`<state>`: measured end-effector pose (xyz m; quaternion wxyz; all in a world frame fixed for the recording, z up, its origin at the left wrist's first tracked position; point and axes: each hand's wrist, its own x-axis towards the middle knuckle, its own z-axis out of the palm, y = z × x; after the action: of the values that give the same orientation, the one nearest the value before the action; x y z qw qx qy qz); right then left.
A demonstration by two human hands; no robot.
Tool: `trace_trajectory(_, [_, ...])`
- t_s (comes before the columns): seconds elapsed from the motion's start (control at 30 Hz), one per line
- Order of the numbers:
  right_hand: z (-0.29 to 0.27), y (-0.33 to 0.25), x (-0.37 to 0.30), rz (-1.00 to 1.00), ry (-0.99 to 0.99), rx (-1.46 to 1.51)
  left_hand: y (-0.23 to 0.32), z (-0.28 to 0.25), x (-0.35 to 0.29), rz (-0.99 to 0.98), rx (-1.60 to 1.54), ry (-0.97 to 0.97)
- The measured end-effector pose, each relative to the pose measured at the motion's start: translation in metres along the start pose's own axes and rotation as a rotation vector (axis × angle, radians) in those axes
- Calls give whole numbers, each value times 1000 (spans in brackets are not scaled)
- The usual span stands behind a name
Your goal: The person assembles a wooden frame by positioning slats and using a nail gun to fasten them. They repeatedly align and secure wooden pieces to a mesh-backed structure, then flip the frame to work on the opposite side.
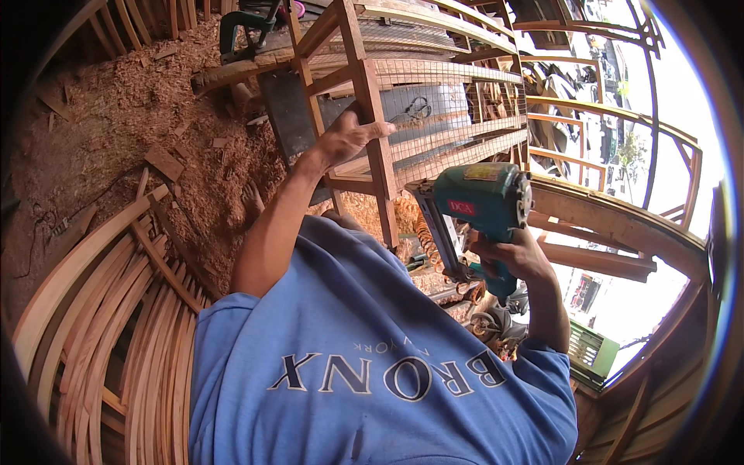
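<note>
My left hand (349, 136) grips an upright post of a wooden cage frame (372, 116) whose sides are covered with wire mesh (457, 108). My right hand (518, 257) is closed around the handle of a teal pneumatic nail gun (480, 200). The gun's long magazine slants down to the left, and its head sits close to the frame's lower right side, next to the mesh. My blue shirt (372, 364) fills the bottom of the view.
A stack of curved wooden strips (101, 325) lies at lower left on a floor thick with sawdust (116, 116). A green power tool (242, 31) sits at the top. Bent wooden rails (612, 217) arc on the right, above a green crate (593, 353). An orange coiled hose (425, 232) hangs below the gun.
</note>
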<state>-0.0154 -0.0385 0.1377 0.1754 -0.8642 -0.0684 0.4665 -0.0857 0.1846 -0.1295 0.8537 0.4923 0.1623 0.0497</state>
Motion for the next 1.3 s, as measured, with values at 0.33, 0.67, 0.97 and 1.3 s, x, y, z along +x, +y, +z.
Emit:
trace_trajectory(0.33, [17, 8, 15, -42, -65, -122, -12, 6, 2, 123, -76, 68])
trace_trajectory(0.67, [20, 2, 20, -56, -87, -113, -12, 2, 3, 147, -76, 11])
trace_trajectory(0.97, [10, 0, 18, -37, 33, 35, 0, 7, -7, 109, -121, 33])
trace_trajectory(1.3, [4, -35, 48, -138, -73, -42, 18, -30, 13, 172, 97, 236])
